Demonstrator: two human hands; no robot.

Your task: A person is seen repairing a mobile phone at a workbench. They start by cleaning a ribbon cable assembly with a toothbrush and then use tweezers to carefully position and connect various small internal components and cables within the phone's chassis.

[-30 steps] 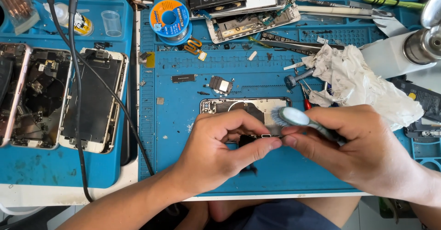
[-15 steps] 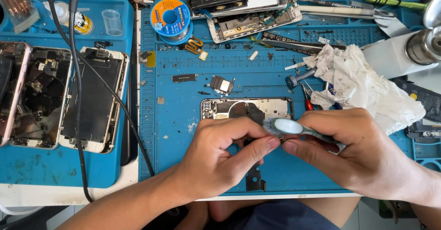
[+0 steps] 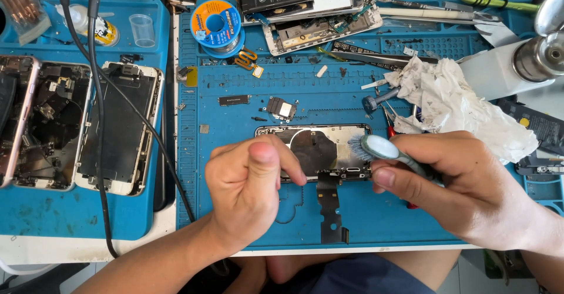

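Since the earlier pictures the brush [image 3: 376,148] has swung: its pale head, which lay flat over the fingers near the frame's centre, now sits tipped against the right end of the opened phone shell [image 3: 314,150], bristles turned left onto the metal. That suggests the brushing has shifted to the shell's lower right corner, by the port edge.

The right hand [image 3: 464,191] is clenched round the brush handle, thumb pressed beneath the head. The left hand [image 3: 247,191] is curled over the shell's left part, thumb up and fingertips on its lower edge, pinning it to the blue mat [image 3: 235,112].

The shell lies in the middle of the frame with its long axis running left to right. The brush's long axis slants from upper left, at the head, down to lower right, where the handle vanishes into the fist.

A dark flat strip [image 3: 330,209] lies just below the shell, and crumpled white tissue [image 3: 452,103] lies at upper right.
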